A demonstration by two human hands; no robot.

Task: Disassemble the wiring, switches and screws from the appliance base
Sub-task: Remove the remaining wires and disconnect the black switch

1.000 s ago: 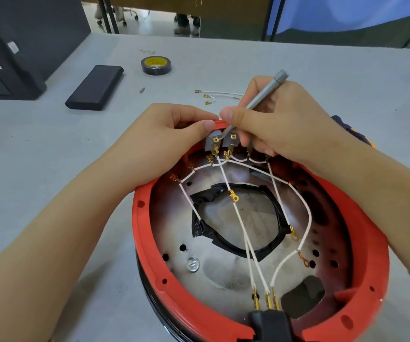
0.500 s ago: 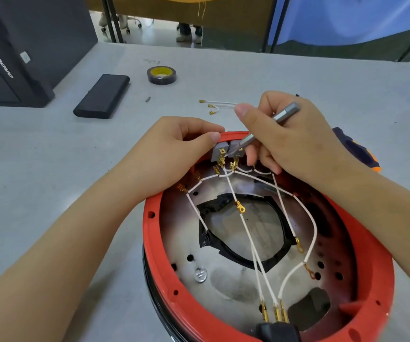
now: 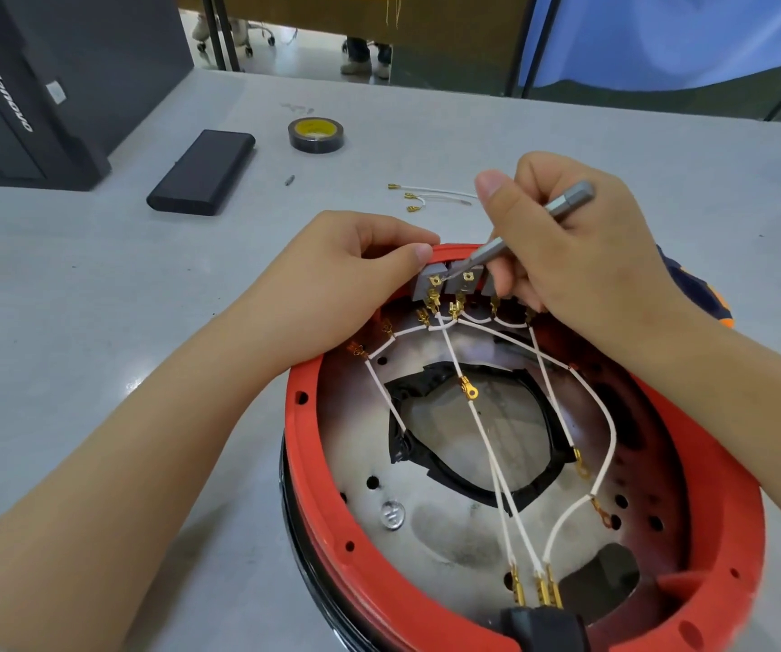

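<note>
At the far left, a black computer case (image 3: 26, 87) stands on the grey surface (image 3: 73, 298). Just right of it lies a flat black rectangular block (image 3: 201, 172), then a tiny loose bit (image 3: 290, 180), and beyond that a roll of black tape (image 3: 316, 134) with a yellow core. Near the middle, a few detached white wires (image 3: 431, 196) with brass terminals lie on the surface, apart from the appliance.

The left hand (image 3: 332, 294) reaches in from the lower left; its fingers (image 3: 419, 252) are curled and pinch the grey switch block (image 3: 426, 287) at the far rim of the red appliance base (image 3: 304, 416). The base lies upturned at lower centre and right, showing a metal plate (image 3: 454, 534) inside with a dark-edged opening. White wires (image 3: 482, 430) with brass ring and spade terminals run from the row of switches across the plate to a black plug housing (image 3: 543, 628) at the near rim. A round screw head (image 3: 392, 514) sits on the plate toward its left side.

The right hand (image 3: 581, 256) comes from the right, fingers wrapped around a grey metal screwdriver bit (image 3: 567, 200), thumb raised. The tool slants down to the left, its tip at the brass terminal on the leftmost switch. A dark blue and orange object (image 3: 699, 294) shows just behind the right wrist.
</note>
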